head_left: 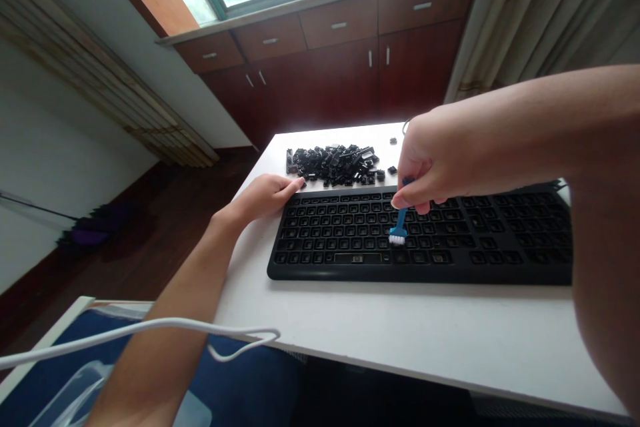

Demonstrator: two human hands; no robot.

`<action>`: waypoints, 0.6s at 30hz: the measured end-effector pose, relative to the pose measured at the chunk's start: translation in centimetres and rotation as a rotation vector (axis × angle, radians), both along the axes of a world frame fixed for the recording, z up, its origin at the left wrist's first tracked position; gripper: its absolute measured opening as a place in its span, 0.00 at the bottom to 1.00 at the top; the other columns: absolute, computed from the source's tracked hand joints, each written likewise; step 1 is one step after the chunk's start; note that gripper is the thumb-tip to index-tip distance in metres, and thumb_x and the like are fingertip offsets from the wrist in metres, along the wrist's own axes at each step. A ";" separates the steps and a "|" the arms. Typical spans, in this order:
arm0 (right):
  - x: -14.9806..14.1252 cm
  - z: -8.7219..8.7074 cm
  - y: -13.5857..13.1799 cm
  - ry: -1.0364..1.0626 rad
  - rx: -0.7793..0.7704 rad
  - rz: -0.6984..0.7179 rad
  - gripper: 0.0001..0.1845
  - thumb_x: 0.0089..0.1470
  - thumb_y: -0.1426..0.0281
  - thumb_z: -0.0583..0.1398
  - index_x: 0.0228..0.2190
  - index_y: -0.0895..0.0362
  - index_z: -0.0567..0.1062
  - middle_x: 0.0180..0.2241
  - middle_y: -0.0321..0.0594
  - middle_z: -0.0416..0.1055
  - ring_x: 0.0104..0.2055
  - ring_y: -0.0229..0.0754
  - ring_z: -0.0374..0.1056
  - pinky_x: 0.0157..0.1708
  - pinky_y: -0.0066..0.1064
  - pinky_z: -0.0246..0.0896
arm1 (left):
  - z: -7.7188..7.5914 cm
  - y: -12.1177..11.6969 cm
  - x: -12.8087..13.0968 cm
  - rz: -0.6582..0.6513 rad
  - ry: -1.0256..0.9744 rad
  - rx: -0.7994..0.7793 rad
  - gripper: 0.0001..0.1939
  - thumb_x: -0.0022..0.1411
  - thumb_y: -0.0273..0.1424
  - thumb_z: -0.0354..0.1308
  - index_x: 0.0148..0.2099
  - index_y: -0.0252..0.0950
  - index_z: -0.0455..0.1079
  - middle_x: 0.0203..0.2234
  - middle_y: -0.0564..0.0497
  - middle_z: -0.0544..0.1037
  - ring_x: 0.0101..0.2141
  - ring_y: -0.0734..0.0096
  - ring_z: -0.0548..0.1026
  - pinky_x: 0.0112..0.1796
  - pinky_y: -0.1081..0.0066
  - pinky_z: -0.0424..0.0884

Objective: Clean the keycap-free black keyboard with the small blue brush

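Observation:
A black keyboard (360, 272) lies on the white table with its keycaps off, showing rows of bare key sockets. My right hand (425, 163) is closed around the handle of a small blue brush (400, 223). The brush points downward, its white bristles over the sockets just above the long spacebar slot. At the keyboard's upper left corner, my left hand (265, 197) grips the edge, its thumb stretched along the top; the other fingers are partly hidden. Right behind the keyboard is a heap of loose black keycaps (335, 163). My right arm covers the keyboard's far right end.
The white table (400, 327) has a few stray keycaps (393, 141) near its back edge. A white cable (150, 325) crosses at lower left, above a blue surface with a clear plastic item (75, 393). Brown cabinets (330, 80) stand behind, under a window.

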State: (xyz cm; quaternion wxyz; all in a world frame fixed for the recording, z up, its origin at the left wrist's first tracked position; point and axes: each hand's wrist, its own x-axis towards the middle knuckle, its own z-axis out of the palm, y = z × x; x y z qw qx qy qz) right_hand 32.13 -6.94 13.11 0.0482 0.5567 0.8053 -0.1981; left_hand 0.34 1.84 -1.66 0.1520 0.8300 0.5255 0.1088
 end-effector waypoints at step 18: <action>0.4 -0.4 0.6 -0.038 0.073 0.130 0.20 0.45 0.50 0.65 0.21 0.55 0.78 0.20 0.34 0.72 0.30 0.39 0.72 0.23 0.27 0.59 | 0.1 0.0 0.0 -0.017 -0.004 -0.002 0.26 0.64 0.46 0.47 0.20 0.35 0.53 0.16 0.55 0.58 0.20 0.78 0.56 0.26 0.73 0.54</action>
